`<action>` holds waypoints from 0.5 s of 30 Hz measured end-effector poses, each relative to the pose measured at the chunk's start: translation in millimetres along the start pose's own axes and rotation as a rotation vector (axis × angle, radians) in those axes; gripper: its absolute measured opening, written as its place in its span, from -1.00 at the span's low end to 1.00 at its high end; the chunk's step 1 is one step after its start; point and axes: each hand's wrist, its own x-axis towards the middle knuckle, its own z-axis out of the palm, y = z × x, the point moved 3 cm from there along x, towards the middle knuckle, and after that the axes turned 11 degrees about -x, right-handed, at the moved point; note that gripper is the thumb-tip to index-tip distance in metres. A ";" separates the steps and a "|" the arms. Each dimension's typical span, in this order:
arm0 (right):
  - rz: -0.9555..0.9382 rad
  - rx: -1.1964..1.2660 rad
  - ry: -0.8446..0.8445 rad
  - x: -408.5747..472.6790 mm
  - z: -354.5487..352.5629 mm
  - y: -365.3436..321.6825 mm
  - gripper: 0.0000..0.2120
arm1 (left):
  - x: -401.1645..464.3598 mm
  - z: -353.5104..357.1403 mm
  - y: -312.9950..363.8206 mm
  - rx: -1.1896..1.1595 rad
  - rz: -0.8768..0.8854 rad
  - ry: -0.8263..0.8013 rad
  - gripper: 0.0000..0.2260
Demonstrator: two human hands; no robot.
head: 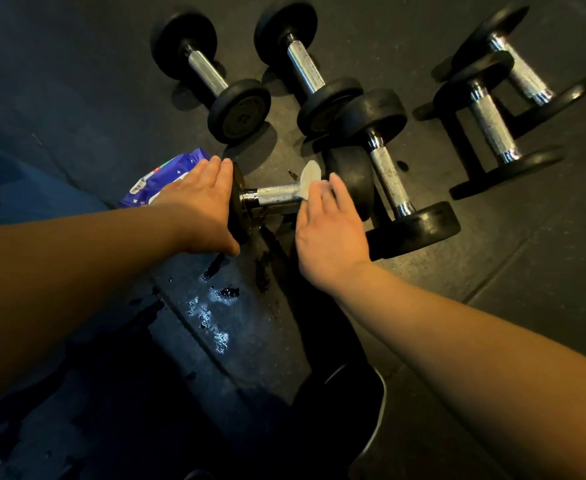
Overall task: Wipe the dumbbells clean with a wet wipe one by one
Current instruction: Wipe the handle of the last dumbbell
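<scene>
A black dumbbell with a knurled metal handle (277, 195) lies on the dark rubber floor in front of me. My left hand (199, 206) presses flat, fingers straight, against its left end plate. My right hand (329, 226) holds a pale wet wipe (308, 181) against the handle's right end, close to the right plate (355, 181). Several more black dumbbells lie beyond: one at the back left (208, 72), one at the back centre (305, 69), one just right of my hand (390, 178), and two at the far right (492, 129).
A purple wet wipe pack (159, 180) lies on the floor behind my left hand. Wet patches (211, 317) shine on the floor below the dumbbell. A dark shoe with a white edge (360, 420) shows at the bottom.
</scene>
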 end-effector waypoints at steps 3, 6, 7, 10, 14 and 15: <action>-0.008 0.074 0.045 6.4 -9.0 -12.7 -0.38 | -0.1 0.3 0.2 0.010 -0.006 -0.005 0.26; -0.086 0.121 0.105 12.1 -15.9 -19.1 -0.39 | 0.2 0.9 0.9 0.011 -0.008 0.004 0.26; -0.098 0.122 0.099 13.1 -15.8 -19.9 -0.37 | 0.4 0.6 1.0 0.012 -0.005 0.009 0.26; -0.051 0.084 0.054 13.9 -11.5 -9.0 -0.39 | -0.5 0.4 -0.9 0.022 0.007 0.007 0.26; 0.077 0.064 0.017 14.0 -9.7 7.0 -0.46 | -0.2 -2.4 -2.2 0.023 0.012 -0.015 0.26; 0.045 0.083 0.021 14.4 -13.3 1.1 -0.46 | 0.0 -2.9 -1.6 0.022 0.012 -0.017 0.26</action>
